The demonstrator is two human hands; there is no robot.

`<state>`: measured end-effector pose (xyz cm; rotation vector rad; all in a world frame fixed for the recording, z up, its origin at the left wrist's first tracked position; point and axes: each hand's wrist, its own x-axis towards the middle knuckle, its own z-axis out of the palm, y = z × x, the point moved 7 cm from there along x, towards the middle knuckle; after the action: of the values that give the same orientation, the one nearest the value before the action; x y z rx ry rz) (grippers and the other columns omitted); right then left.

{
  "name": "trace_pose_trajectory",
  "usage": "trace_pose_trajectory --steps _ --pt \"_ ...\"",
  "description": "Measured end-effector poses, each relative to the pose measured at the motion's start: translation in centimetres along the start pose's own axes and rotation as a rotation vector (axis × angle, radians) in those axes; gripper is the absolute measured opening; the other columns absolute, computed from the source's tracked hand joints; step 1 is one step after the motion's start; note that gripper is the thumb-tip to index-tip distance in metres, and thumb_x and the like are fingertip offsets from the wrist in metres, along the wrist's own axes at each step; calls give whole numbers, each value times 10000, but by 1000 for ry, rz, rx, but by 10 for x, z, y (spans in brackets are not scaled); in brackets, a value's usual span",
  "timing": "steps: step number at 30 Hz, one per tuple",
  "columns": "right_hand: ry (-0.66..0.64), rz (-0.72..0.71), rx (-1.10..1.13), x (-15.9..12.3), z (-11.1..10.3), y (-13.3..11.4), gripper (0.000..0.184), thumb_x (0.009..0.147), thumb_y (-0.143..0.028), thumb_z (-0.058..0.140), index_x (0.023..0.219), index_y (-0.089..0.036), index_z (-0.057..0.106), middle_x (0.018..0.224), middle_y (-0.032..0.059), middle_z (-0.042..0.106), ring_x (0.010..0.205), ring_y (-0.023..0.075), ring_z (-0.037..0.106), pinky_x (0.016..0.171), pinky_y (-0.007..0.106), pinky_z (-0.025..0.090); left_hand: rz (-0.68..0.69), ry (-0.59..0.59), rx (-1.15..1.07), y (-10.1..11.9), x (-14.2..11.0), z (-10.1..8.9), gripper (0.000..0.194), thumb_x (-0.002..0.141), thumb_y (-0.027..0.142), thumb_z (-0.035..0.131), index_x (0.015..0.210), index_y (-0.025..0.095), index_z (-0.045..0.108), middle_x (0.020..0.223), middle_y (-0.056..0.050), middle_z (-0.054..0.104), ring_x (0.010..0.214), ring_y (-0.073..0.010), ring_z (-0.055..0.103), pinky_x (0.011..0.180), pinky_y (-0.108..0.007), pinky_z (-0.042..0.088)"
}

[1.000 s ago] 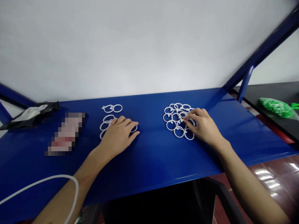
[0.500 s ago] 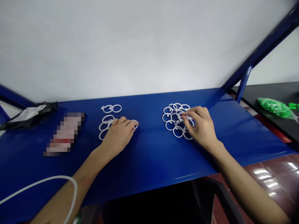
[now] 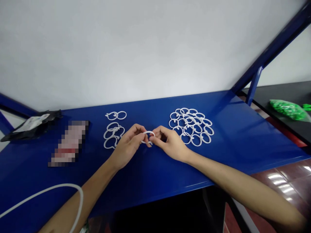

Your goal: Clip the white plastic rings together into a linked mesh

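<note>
My left hand (image 3: 127,146) and my right hand (image 3: 170,144) meet over the middle of the blue shelf (image 3: 155,168). Between their fingertips they pinch one white plastic ring (image 3: 147,136), lifted just above the surface. A flat cluster of several white rings (image 3: 190,126) lies to the right of my right hand. A smaller group of white rings (image 3: 112,132) lies to the left of my left hand, with a linked pair (image 3: 116,115) behind it.
A black packet (image 3: 31,124) lies at the far left of the shelf, next to a blurred rectangular item (image 3: 69,142). A white cable (image 3: 48,194) loops over my left forearm. A green bag (image 3: 288,110) rests on a dark table at right. Blue diagonal struts frame both sides.
Both hands left their ring piles and came together at the shelf's middle. They now hold one white ring between them, and the right cluster lies fully uncovered.
</note>
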<state>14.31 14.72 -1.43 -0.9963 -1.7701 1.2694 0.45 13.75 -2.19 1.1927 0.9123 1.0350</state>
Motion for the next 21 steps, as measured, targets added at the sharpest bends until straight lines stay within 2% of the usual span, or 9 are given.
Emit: trace_pose_trajectory --steps 4,7,11,14,16,18,19,21 --pt "-42 46 118 -6 0 3 230 923 -405 656 856 -185 655 758 -7 709 619 96 555 578 237 421 -18 31 51 -5 0 -1 232 952 434 628 931 209 576 759 24 590 721 -126 565 725 -277 474" --pt "-18 68 139 -6 -2 4 224 910 -394 672 831 -185 654 720 -20 675 593 86 533 560 233 407 0 54 109 -6 1 -7 244 953 454 634 971 211 617 759 21 592 730 -120 564 726 -262 472" --pt "-4 126 271 -3 -2 13 235 890 -410 692 853 -186 632 701 -19 665 618 99 601 609 249 493 46 38 196 -5 5 -9 259 952 434 634 1088 215 652 846 -6 645 818 -139 620 778 -273 506" --pt "43 133 354 0 -6 17 276 875 -424 709 979 -196 594 682 -34 661 601 110 635 603 262 534 83 43 322 -4 6 -6 286 977 402 580 1200 226 614 883 -14 664 827 -160 651 785 -316 540" --pt "85 117 393 0 -10 17 357 867 -416 719 1105 -215 544 673 -57 653 576 117 645 564 259 541 208 156 530 6 4 -6 270 979 347 566 1220 230 601 959 -31 666 882 -176 656 824 -352 547" --pt "101 107 418 0 -12 16 370 868 -407 714 1136 -223 537 673 -64 649 563 121 656 541 257 550 410 271 784 22 -4 -2 208 969 281 566 1160 226 627 1055 -52 649 981 -196 633 885 -383 534" --pt "98 111 429 0 -12 15 334 871 -402 707 1108 -217 563 680 -57 651 571 120 664 547 258 559 505 282 883 28 -8 4 172 967 249 559 1116 221 639 1078 -57 642 1011 -200 619 904 -389 528" --pt "84 141 463 0 -12 16 243 877 -387 691 1009 -192 629 703 -30 668 602 119 685 595 267 586 613 196 981 31 -12 16 144 973 195 527 1066 214 636 1052 -50 650 1002 -190 616 910 -376 528"
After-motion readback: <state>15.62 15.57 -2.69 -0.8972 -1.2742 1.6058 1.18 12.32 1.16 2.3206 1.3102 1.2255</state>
